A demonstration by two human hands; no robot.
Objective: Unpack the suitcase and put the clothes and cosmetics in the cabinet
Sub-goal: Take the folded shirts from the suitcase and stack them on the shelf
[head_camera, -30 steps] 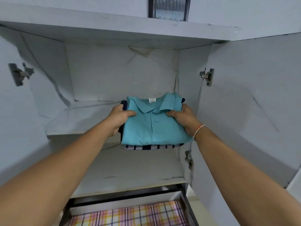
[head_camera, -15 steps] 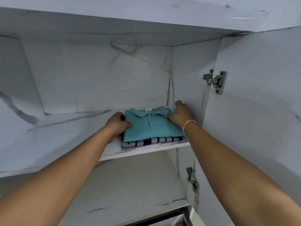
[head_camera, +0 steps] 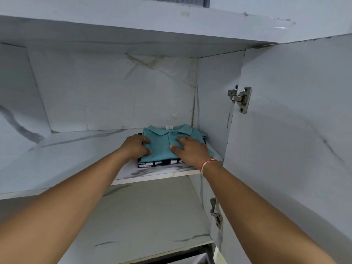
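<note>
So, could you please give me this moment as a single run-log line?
step: shelving clothes | teal polo shirt atop striped garment on upper shelf | left hand grips stack's edge | right hand flat on shirt

You have the folded teal polo shirt (head_camera: 162,147) stacked on a striped garment (head_camera: 160,163) on the upper cabinet shelf (head_camera: 76,159), near its right end. Your left hand (head_camera: 136,147) grips the shirt's left edge; your right hand (head_camera: 190,150) lies flat on top.

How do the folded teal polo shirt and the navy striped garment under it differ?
The folded teal polo shirt is plain, the navy-and-white striped garment patterned. The polo lies on top, collar showing; only the striped garment's front edge shows. Both hands touch the polo, not the stripes. Both lie folded on the white shelf.
</note>
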